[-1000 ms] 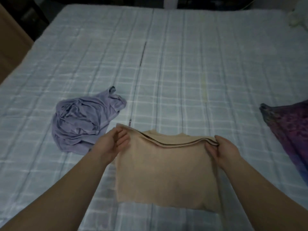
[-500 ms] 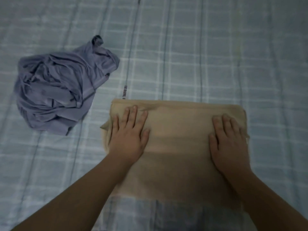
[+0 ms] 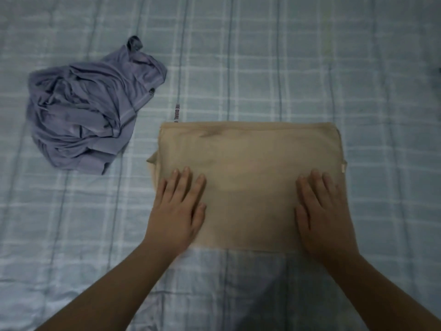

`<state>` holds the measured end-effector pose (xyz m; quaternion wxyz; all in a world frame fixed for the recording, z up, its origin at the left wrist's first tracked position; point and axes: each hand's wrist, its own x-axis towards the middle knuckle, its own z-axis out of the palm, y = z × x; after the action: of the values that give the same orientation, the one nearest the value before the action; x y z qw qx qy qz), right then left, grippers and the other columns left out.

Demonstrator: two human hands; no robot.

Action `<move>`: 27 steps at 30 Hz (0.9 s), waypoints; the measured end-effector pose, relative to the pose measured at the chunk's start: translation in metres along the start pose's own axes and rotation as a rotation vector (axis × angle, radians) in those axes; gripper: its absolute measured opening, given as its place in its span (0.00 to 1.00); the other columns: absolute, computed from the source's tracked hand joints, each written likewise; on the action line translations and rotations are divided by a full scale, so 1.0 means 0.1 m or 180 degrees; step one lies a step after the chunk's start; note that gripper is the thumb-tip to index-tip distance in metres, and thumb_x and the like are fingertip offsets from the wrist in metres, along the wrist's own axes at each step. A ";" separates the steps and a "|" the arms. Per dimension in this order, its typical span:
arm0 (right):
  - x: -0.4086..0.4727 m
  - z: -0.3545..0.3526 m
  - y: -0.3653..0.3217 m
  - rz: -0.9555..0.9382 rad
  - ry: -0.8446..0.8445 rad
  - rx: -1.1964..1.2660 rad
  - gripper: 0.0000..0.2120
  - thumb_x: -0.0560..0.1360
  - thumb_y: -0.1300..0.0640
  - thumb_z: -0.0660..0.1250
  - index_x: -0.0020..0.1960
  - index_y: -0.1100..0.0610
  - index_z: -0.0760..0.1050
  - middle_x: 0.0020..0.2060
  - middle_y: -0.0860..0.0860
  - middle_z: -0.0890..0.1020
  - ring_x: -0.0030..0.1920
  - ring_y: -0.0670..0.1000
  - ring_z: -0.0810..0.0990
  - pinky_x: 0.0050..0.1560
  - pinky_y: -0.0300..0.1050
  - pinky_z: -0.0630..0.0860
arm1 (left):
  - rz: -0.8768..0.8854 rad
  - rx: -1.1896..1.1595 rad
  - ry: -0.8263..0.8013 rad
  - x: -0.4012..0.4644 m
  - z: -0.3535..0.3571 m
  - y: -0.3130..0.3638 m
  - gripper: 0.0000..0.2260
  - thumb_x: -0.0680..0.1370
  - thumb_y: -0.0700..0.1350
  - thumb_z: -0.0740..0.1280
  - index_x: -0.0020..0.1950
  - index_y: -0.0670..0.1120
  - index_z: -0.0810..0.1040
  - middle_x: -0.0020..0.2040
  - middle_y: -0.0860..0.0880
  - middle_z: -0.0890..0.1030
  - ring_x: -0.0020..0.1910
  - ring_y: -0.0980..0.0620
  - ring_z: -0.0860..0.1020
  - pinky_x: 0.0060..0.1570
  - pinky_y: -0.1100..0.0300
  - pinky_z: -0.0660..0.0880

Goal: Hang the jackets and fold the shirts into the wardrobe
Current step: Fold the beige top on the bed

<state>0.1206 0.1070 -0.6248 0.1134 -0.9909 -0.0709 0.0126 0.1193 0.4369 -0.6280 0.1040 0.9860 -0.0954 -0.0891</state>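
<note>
A beige shirt (image 3: pixel 250 168) lies folded into a flat rectangle on the bed. My left hand (image 3: pixel 179 209) presses flat on its near left part, fingers straight and spread. My right hand (image 3: pixel 322 211) lies flat on its near right part in the same way. A crumpled lilac shirt (image 3: pixel 88 108) sits in a heap on the bed to the left, apart from both hands.
Everything lies on a bed covered with a pale blue checked sheet (image 3: pixel 286 68). A small printed label (image 3: pixel 177 113) pokes out just beyond the beige shirt's far left corner.
Both hands let go of the beige shirt's folded far edge, laid it flat and slid back toward me over the cloth. The camera has tilted down and closer.
</note>
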 end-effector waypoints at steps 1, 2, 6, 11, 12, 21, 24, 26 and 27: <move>-0.14 0.03 0.03 0.0046 -0.0048 -0.0015 0.26 0.79 0.52 0.56 0.75 0.60 0.66 0.75 0.62 0.65 0.75 0.64 0.60 0.76 0.59 0.56 | 0.0001 0.0076 -0.0039 -0.11 0.06 -0.05 0.25 0.82 0.56 0.52 0.79 0.49 0.62 0.79 0.41 0.60 0.78 0.40 0.56 0.74 0.40 0.57; -0.27 0.07 0.07 0.0107 -0.0108 -0.0039 0.27 0.79 0.51 0.55 0.76 0.60 0.65 0.75 0.62 0.64 0.75 0.64 0.60 0.75 0.60 0.57 | 0.0046 0.0134 -0.0057 -0.20 0.11 -0.11 0.25 0.82 0.55 0.52 0.79 0.48 0.62 0.78 0.41 0.60 0.78 0.40 0.57 0.73 0.40 0.58; -0.52 0.20 0.18 0.0122 -0.0151 -0.0083 0.28 0.79 0.52 0.55 0.76 0.63 0.62 0.76 0.63 0.63 0.75 0.64 0.60 0.74 0.61 0.60 | 0.0212 0.0133 0.0145 -0.28 0.25 -0.24 0.25 0.81 0.52 0.56 0.78 0.47 0.64 0.78 0.41 0.61 0.78 0.39 0.58 0.73 0.39 0.58; -0.56 0.27 0.20 0.0093 -0.0118 -0.0143 0.28 0.80 0.53 0.55 0.77 0.63 0.61 0.76 0.63 0.63 0.75 0.64 0.61 0.75 0.59 0.58 | 0.0225 -0.0069 0.0350 -0.31 0.33 -0.28 0.25 0.79 0.49 0.59 0.77 0.47 0.65 0.77 0.41 0.63 0.77 0.39 0.59 0.74 0.41 0.57; -0.57 0.27 0.21 0.0096 -0.0141 -0.0153 0.28 0.80 0.53 0.55 0.77 0.63 0.61 0.76 0.63 0.63 0.75 0.64 0.61 0.75 0.59 0.59 | 0.0209 -0.0068 0.0323 -0.32 0.32 -0.28 0.25 0.79 0.49 0.59 0.77 0.47 0.65 0.77 0.41 0.63 0.77 0.39 0.59 0.74 0.41 0.57; -0.54 0.07 0.02 0.0484 -0.0276 -0.0281 0.28 0.78 0.50 0.55 0.77 0.58 0.62 0.76 0.60 0.64 0.75 0.63 0.61 0.72 0.63 0.59 | -0.0133 0.0100 0.0053 -0.39 0.12 -0.14 0.26 0.80 0.54 0.54 0.78 0.48 0.64 0.77 0.40 0.64 0.76 0.39 0.60 0.74 0.41 0.56; -0.59 0.06 -0.03 -0.0085 -0.0237 -0.0131 0.30 0.77 0.48 0.59 0.77 0.59 0.63 0.75 0.60 0.65 0.75 0.62 0.61 0.74 0.62 0.57 | 0.0317 0.0059 0.0109 -0.55 0.12 -0.02 0.27 0.80 0.55 0.58 0.77 0.45 0.64 0.77 0.41 0.64 0.77 0.40 0.59 0.74 0.40 0.56; -0.67 0.11 -0.04 -0.0597 -0.0387 -0.0307 0.33 0.76 0.45 0.60 0.77 0.59 0.62 0.76 0.59 0.64 0.75 0.62 0.62 0.74 0.63 0.57 | 0.0790 0.0016 0.0031 -0.65 0.15 0.13 0.29 0.81 0.56 0.59 0.78 0.45 0.63 0.78 0.42 0.62 0.78 0.41 0.58 0.74 0.40 0.58; -0.69 0.13 -0.04 -0.0688 -0.0460 -0.0399 0.34 0.76 0.43 0.60 0.77 0.58 0.62 0.76 0.58 0.64 0.76 0.61 0.62 0.74 0.63 0.57 | 0.0900 0.0024 -0.0022 -0.67 0.18 0.20 0.29 0.80 0.58 0.59 0.79 0.46 0.61 0.78 0.43 0.61 0.78 0.41 0.57 0.74 0.41 0.57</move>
<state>0.0511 0.1035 -0.6360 0.0465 -0.9792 -0.1858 0.0672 0.0480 0.4276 -0.6304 0.1115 0.9628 -0.2340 -0.0766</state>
